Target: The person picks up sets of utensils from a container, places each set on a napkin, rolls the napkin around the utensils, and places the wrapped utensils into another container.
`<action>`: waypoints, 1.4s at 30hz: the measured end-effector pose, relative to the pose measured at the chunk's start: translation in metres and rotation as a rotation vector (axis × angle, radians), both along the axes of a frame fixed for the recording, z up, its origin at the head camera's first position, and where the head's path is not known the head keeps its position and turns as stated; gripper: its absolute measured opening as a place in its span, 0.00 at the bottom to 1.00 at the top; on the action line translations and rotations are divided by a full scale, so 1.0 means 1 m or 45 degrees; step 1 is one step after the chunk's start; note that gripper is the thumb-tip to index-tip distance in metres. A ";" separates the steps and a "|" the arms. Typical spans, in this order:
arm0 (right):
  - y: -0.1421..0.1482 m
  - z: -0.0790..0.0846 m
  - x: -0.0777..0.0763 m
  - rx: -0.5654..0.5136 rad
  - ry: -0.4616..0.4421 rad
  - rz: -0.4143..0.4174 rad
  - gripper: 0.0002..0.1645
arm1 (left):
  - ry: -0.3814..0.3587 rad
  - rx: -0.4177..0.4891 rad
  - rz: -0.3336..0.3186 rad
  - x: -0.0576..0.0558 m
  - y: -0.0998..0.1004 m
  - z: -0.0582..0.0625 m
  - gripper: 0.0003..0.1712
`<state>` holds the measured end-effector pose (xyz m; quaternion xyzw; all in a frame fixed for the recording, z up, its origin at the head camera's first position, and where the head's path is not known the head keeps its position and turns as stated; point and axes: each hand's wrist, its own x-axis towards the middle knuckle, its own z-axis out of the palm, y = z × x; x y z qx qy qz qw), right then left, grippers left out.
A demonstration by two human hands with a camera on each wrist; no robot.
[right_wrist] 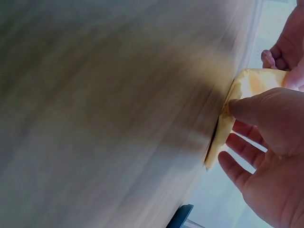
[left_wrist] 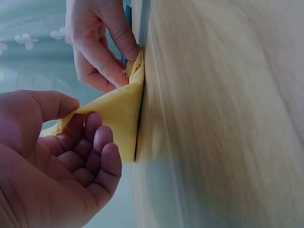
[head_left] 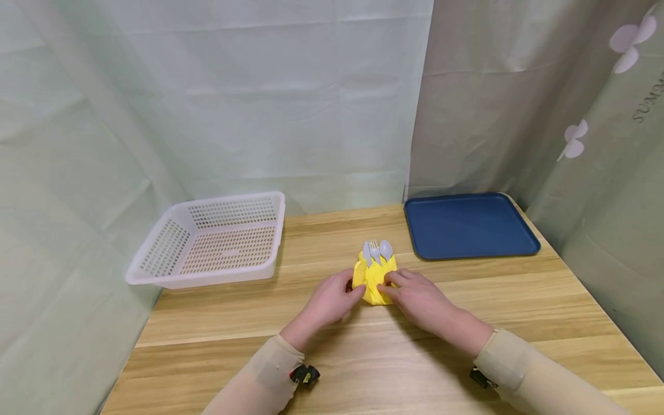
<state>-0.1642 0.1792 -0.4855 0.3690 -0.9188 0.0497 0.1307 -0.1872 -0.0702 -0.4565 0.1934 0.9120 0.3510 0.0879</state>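
Observation:
A yellow napkin (head_left: 374, 289) lies folded around a grey plastic knife (head_left: 366, 252), fork (head_left: 374, 250) and spoon (head_left: 385, 249), whose upper ends stick out at the far side. My left hand (head_left: 332, 297) pinches the napkin's left edge between thumb and forefinger; in the left wrist view this edge is lifted off the table. My right hand (head_left: 419, 300) rests on the right part of the napkin, thumb and fingertips pressing it down. In the right wrist view its thumb (right_wrist: 244, 108) lies on the cloth, with the other fingers fairly straight beside it.
A white perforated plastic basket (head_left: 277, 253) stands at the back left of the wooden table (head_left: 358, 369). At the back right lies a dark blue tray (head_left: 469, 225). Hanging curtains (head_left: 259, 104) close off the back and both sides.

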 end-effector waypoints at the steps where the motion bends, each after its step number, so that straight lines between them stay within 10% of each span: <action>1: 0.000 0.000 0.000 0.000 0.005 0.003 0.20 | -0.008 0.004 0.002 0.000 0.001 0.000 0.08; 42: 0.011 0.003 0.014 0.063 0.012 0.033 0.20 | 0.030 0.107 -0.066 -0.008 0.033 -0.007 0.10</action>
